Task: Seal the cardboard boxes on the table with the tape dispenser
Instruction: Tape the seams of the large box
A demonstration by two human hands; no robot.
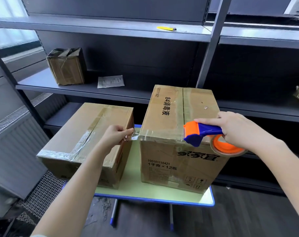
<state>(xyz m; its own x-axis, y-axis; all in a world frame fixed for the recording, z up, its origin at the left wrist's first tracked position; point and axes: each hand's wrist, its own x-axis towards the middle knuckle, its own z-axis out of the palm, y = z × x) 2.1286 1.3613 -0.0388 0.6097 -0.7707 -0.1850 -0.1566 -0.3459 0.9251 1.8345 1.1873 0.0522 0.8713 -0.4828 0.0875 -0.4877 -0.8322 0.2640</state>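
1. Your left hand pinches the free end of the tape strip just off the near left corner of the tall box. Your right hand is wrapped round the handle of the tape dispenser, whose orange head sits on the box's near top edge, toward the right.
2. The pinched end looks crumpled. If you slacken it, it may fold onto itself or cling to your fingers instead of wrapping the corner.
3. If you tilt the dispenser or pull off-line, the strip likely goes down skewed or wrinkled along the edge and leaves the flap poorly held.
4. The low box appears to overhang the left side of the counter, close to your left forearm. A nudge could shift or tip it.
5. Pressing hard on the tall box, which stands near the counter's right front corner, may slide it.
6. You cannot see the dispenser's blade, so whether the strip is cut is unclear.
7. Clear tape and glare make it hard to judge how fully either box's centre seam is covered. The far sides of both boxes are hidden.
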